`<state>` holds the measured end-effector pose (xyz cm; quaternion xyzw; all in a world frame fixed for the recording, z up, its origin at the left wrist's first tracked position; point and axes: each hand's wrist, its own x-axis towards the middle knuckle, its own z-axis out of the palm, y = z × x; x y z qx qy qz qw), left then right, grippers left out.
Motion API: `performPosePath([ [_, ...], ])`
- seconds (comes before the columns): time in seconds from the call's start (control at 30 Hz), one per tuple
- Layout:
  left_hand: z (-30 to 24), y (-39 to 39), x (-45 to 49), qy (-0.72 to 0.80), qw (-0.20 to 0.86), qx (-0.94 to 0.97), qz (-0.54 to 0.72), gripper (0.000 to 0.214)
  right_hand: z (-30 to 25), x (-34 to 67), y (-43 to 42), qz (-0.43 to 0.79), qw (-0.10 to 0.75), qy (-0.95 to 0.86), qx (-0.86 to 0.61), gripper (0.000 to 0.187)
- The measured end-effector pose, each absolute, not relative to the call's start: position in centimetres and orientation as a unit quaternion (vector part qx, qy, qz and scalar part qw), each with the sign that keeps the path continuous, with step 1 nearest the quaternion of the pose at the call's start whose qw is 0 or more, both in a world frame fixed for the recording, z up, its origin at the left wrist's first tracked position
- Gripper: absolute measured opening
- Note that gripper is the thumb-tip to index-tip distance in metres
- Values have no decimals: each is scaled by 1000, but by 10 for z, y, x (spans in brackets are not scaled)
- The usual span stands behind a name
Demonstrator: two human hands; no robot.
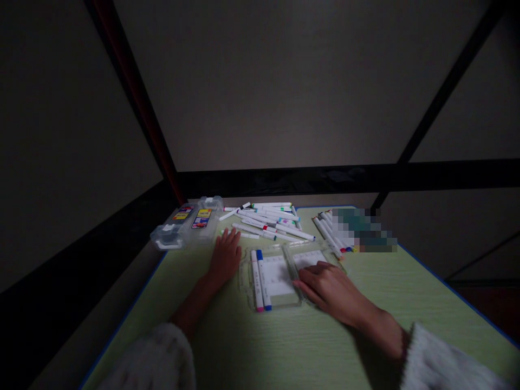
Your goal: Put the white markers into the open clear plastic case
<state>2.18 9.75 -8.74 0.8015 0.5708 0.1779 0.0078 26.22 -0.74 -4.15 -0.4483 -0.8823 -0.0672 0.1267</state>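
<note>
A clear plastic marker case [280,276] lies open on the pale green table [260,336]. Two markers [260,279], one with pink tips and one with blue, lie in its left half. My right hand [331,290] rests flat on the case's right half, fingers stretched out. My left hand [225,254] lies open on the table left of the case. Its fingertips reach a loose heap of white markers [268,219] behind the case.
A second, shut clear case [187,225] with coloured labels sits at the back left corner. Another row of markers [331,233] lies at the back right beside a blurred patch. Dark frame bars and grey fabric walls surround the table's blue edge.
</note>
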Motion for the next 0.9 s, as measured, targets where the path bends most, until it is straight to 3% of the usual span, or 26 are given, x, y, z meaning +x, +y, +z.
performPosePath([
  [0.9, -77, 90, 24, 590, -13, 785, 190, 31, -46, 263, -6, -39, 111, -897, -426, 34],
])
